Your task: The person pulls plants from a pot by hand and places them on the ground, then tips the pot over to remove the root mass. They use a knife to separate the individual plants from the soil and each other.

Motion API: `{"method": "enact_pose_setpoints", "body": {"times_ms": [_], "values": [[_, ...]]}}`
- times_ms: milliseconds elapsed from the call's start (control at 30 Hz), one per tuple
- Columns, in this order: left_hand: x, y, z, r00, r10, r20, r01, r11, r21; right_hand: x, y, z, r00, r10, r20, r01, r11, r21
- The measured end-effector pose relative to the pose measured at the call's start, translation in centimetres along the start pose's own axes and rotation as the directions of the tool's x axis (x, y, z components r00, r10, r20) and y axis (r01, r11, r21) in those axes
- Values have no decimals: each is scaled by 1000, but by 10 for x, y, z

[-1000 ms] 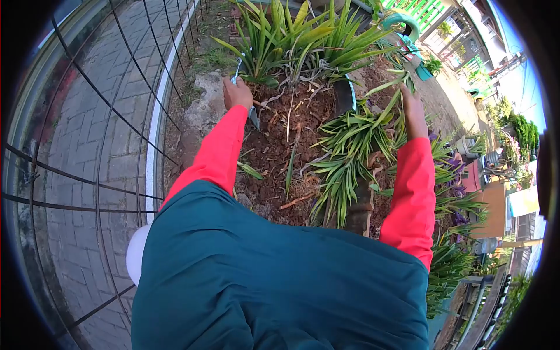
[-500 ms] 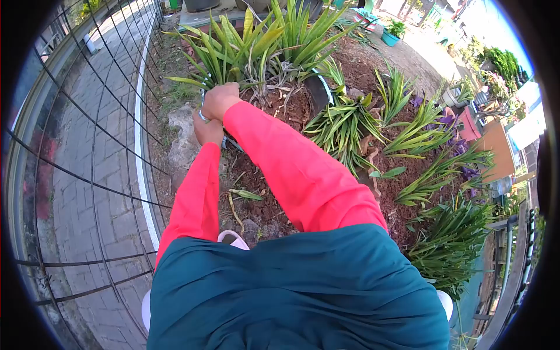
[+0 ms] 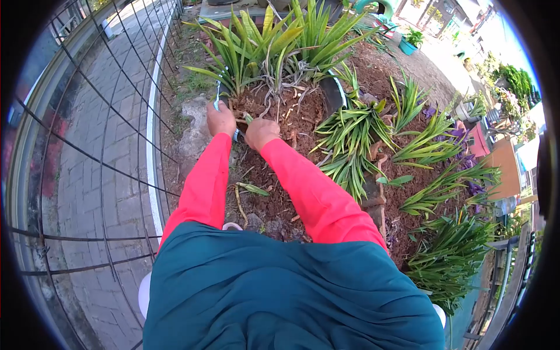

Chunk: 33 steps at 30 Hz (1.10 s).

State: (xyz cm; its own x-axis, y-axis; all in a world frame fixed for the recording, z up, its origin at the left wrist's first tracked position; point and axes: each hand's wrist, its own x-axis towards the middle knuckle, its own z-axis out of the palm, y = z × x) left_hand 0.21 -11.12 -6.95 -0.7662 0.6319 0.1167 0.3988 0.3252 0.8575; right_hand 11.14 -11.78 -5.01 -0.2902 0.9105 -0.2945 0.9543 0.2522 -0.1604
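Observation:
My left hand [image 3: 221, 119] is closed around the left side of the rim of a large round planter [image 3: 333, 92], whose pale edge shows above and below the fingers. To its right, my right hand [image 3: 262, 133] is closed over the near part of the soil [image 3: 300, 104], with a short green plant piece [image 3: 249, 118] sticking out at its fingers. The fingertips of both hands are mostly hidden. Tall spiky green plants [image 3: 256, 49] with yellowish leaves stand at the planter's far side, dry roots trailing over the soil.
On the left runs a wire fence [image 3: 102, 146] beside a paved path. Cut leafy plants [image 3: 350, 137] lie right of the planter, with more clumps [image 3: 455, 251] farther right. A loose leaf [image 3: 253, 189] and a root piece [image 3: 240, 207] lie on the ground in front of me.
My right hand has left the planter's left rim and moved right, over the soil, where the green piece now shows at its fingers. My left hand stays at the rim.

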Motion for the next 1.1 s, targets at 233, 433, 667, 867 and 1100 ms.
{"method": "enact_pose_setpoints", "body": {"times_ms": [233,433,667,867,1100], "values": [[0,-1,-1,1000,4,-13,-3,999,43,-34,8,45,992,31,-124,-8,983,183],[2,-5,2,997,69,-28,-67,995,68,-37,11,54,990,54,-130,-19,965,261],[5,-1,-8,998,44,46,-47,997,62,-49,0,60,983,175,-48,-121,831,543],[6,-4,-9,998,57,32,-57,998,16,-21,20,94,980,-150,-129,186,920,345],[-5,-6,-7,996,64,68,-66,997,30,-147,62,139,919,-113,-379,252,905,342]]}}
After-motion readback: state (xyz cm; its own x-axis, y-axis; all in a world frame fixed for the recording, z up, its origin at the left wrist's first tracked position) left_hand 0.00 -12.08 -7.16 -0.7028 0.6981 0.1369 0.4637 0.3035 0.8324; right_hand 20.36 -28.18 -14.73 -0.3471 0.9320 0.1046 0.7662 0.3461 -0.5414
